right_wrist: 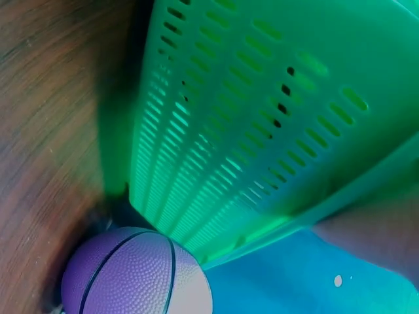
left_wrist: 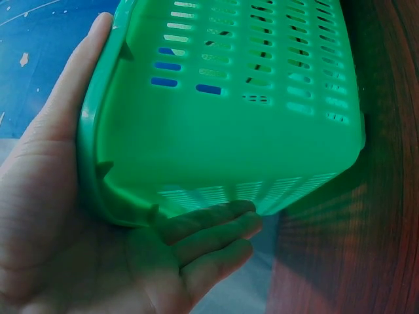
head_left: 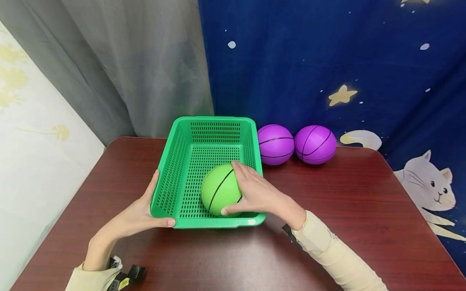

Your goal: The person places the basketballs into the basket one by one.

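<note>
A green plastic basket (head_left: 209, 223) with slotted walls stands on the table. Inside, at its near right corner, is a lime-green ball (head_left: 219, 188) with black seam lines. My right hand (head_left: 255, 192) reaches over the rim and grips this ball, fingers over its top right and thumb low on the near side. My left hand (head_left: 140, 214) holds the basket's near left corner, thumb along the front rim and a finger up the left side. From the left wrist, the other fingers (left_wrist: 219, 239) show beside the outer wall. The right wrist view shows little of that hand.
Two purple balls (head_left: 275, 144) (head_left: 315, 144) sit side by side behind the basket's right side, the nearer one close to its wall. The dark red table (head_left: 346, 226) ends at a grey curtain (head_left: 156, 68) and a blue star-patterned curtain (head_left: 291, 60).
</note>
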Demonstrator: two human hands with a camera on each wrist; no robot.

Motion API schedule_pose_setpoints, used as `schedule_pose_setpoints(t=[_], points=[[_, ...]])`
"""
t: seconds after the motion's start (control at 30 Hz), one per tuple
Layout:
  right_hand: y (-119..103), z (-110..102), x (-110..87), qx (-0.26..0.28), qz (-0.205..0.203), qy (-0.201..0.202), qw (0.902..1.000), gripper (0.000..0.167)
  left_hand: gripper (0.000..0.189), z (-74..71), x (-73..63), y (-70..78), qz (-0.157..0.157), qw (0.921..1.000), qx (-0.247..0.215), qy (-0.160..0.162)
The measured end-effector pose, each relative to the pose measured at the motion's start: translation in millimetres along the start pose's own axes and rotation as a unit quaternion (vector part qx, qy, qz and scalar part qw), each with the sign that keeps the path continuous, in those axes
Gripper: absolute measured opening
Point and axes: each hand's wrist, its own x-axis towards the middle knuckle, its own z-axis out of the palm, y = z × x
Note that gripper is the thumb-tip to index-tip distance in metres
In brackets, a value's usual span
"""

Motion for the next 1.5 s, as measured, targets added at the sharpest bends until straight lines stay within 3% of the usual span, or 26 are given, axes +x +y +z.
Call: schedule_pose_setpoints(t=[0.27, 0.43, 0.6, 0.8, 1.07, 1.17, 1.5], points=[[4.9, -9.8, -6.1, 0.076, 0.034, -0.011, 0.9965, 0.103, 0.123, 0.4, 0.0, -0.2, 0.001, 1.0, -0.007, -0.001], [20.0, -22.6, -12.7, 0.103, 0.041, 0.045, 0.9928, 0.091, 0.123, 0.3, -0.6, -0.2, 0.002, 1.0, -0.008, -0.001], [49.7, -39.3, -24.2, 0.098, 0.062, 0.125, 0.9854, 0.084, 0.123, 0.2, -0.3, -0.7, 0.003, 0.9999, -0.01, -0.001], [96.2, -58.6, -39.0, 0.077, 0.138, 0.204, 0.9663, 0.084, 0.123, 0.2, 0.6, -2.2, 0.001, 1.0, -0.009, -0.003], [152.1, -64.4, -56.5, 0.028, 0.235, 0.281, 0.9302, 0.101, 0.122, -0.1, -0.5, -1.5, -0.003, 0.9999, -0.01, -0.004], [168.8, -65.7, -59.4, 0.013, 0.25, 0.284, 0.9258, 0.107, 0.122, -0.1, -0.6, -1.5, -0.002, 0.9999, -0.011, -0.005], [208.5, -60.5, -52.7, -0.007, 0.273, 0.239, 0.9319, 0.118, 0.122, 0.8, 0.0, -2.7, 0.001, 0.9999, -0.013, -0.002]])
